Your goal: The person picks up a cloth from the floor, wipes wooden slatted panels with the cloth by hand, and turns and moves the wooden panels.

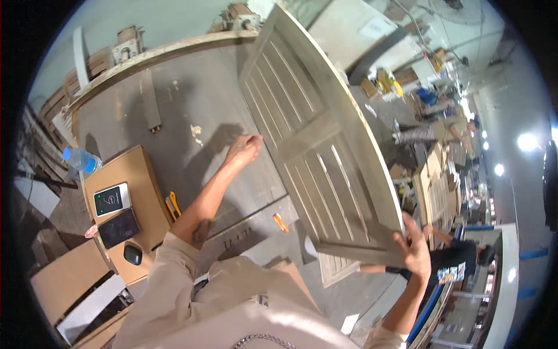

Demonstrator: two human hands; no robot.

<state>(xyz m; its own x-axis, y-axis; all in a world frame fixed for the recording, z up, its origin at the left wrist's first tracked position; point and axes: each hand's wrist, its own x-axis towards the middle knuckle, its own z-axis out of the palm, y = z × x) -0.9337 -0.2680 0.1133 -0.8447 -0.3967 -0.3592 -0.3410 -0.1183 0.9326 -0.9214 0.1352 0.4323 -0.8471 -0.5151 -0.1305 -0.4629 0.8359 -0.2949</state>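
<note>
A large grey-brown wooden door panel [305,131] with grooved insets stands tilted on edge above the workbench [192,93]. At its near right corner my right hand [414,247] grips the rim, the thumb on the front side. My left hand [244,150] is beside the panel's left edge with its fingers curled in. Whether those fingers touch the edge or pinch something small, I cannot make out. An orange-handled tool [281,223] lies on the bench close to my body, below the panel.
On the left, a cardboard box [148,174] carries a phone [111,199], a dark device and a black case. Near it are a water bottle [81,160] and a yellow utility knife [172,205]. A co-worker [459,262] is close on the right.
</note>
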